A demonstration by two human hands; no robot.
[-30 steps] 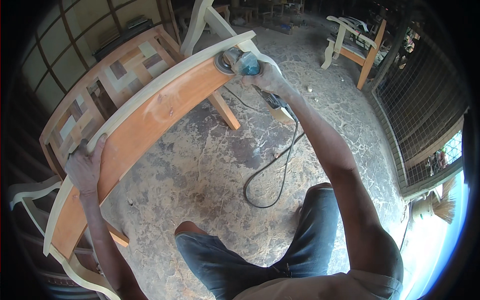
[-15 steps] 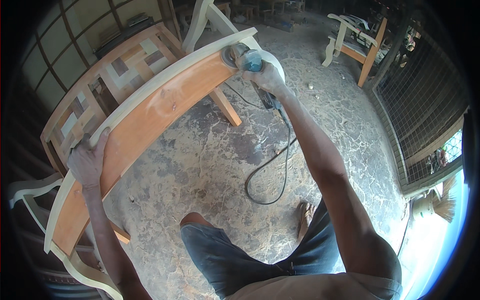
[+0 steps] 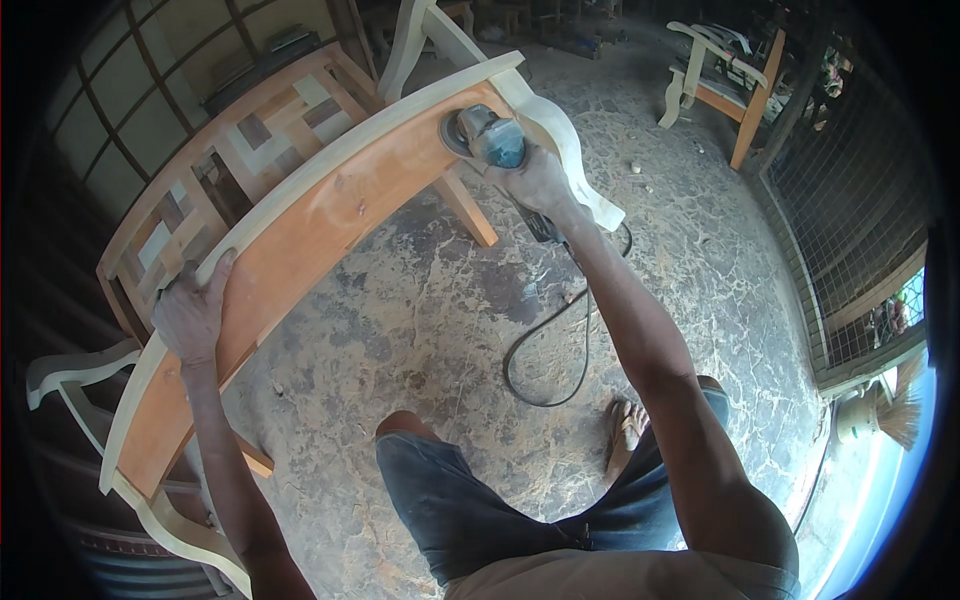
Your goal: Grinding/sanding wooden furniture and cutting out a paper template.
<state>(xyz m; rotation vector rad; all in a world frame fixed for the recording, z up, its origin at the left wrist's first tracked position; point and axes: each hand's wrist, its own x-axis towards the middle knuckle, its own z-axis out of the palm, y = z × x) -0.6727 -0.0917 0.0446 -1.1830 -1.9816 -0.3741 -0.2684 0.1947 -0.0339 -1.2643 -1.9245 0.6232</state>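
Note:
A curved wooden bench frame lies across the left and centre, with a reddish-brown front rail [image 3: 300, 255] and a pale edge strip [image 3: 330, 155] along its top. My right hand [image 3: 543, 185] is closed around an angle grinder [image 3: 498, 142] with a blue-green, dusty body. The grinder's disc rests against the rail near its far right end; its contact face is hidden. My left hand [image 3: 192, 318] grips the rail's top edge nearer the left end, thumb on the front face and fingers over the strip. Pale, dusty marks show on the rail between my hands.
A black power cord [image 3: 508, 370] loops on the rough concrete floor [image 3: 400, 320]. Behind the rail stands a patchwork wooden backrest [image 3: 255, 140]. A wooden chair frame [image 3: 715, 85] is at the far right, beside a wire-mesh panel [image 3: 850, 210]. A straw broom [image 3: 900, 410] is at right.
The grinder has shifted slightly down and inward from the rail's upper right corner, uncovering more of the pale curved arm. My left hand keeps its hold; the whole view has shifted a little.

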